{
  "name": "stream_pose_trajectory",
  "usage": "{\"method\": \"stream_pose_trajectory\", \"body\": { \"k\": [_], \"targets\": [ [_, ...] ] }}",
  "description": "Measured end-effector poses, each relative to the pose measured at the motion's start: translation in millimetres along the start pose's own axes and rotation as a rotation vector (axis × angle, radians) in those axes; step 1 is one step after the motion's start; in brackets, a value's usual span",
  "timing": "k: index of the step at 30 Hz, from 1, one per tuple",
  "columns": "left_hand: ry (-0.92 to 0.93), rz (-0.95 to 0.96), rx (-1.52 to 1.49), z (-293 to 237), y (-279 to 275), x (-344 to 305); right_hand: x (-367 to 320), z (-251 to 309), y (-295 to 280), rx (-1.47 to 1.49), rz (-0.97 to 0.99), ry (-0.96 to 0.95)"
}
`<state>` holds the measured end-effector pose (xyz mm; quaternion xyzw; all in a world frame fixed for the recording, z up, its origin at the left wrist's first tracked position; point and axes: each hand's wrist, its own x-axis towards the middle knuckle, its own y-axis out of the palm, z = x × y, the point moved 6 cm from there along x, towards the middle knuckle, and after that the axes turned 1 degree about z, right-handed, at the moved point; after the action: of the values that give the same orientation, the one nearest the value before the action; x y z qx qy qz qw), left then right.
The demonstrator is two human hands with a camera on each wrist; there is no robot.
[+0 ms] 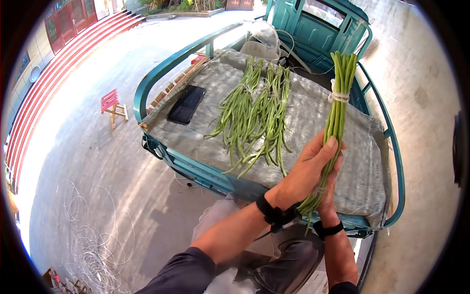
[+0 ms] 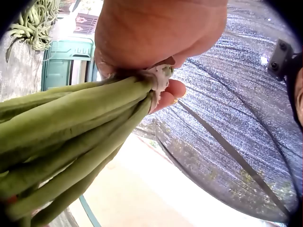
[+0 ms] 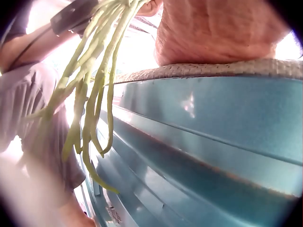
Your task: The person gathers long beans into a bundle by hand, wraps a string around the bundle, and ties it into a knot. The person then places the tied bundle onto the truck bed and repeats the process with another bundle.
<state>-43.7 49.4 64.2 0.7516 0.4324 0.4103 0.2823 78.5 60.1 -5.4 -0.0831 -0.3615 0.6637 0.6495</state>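
A long bundle of green yardlong beans (image 1: 344, 73) stands nearly upright over the right side of the cart bed, with a white tie (image 1: 339, 96) round its upper part and another near its lower end. My left hand (image 1: 307, 164) grips the bundle's lower half, thumb laid along the front. Behind and below it, my right hand (image 1: 330, 188) holds the same bundle, partly hidden by the beans. Up close in the left wrist view, thick bean ends (image 2: 71, 123) run out from a white tie beside the fingers. Thin bean tips (image 3: 97, 90) dangle past the teal side panel in the right wrist view.
Several tied bean bundles (image 1: 264, 108) lie on the grey sheet (image 1: 303, 112) covering the cart bed, beside a black phone (image 1: 186, 104). Teal rails (image 1: 399, 166) edge the bed. A small stool (image 1: 114, 105) and tangled white string (image 1: 95, 257) are on the ground to the left.
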Motion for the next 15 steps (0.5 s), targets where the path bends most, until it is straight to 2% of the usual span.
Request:
{"method": "stream_pose_trajectory", "body": {
  "k": [15],
  "targets": [
    [0.000,0.003,0.012,1,0,-3,0,14,-4,0.045,-0.045,-0.079]
  ]
}}
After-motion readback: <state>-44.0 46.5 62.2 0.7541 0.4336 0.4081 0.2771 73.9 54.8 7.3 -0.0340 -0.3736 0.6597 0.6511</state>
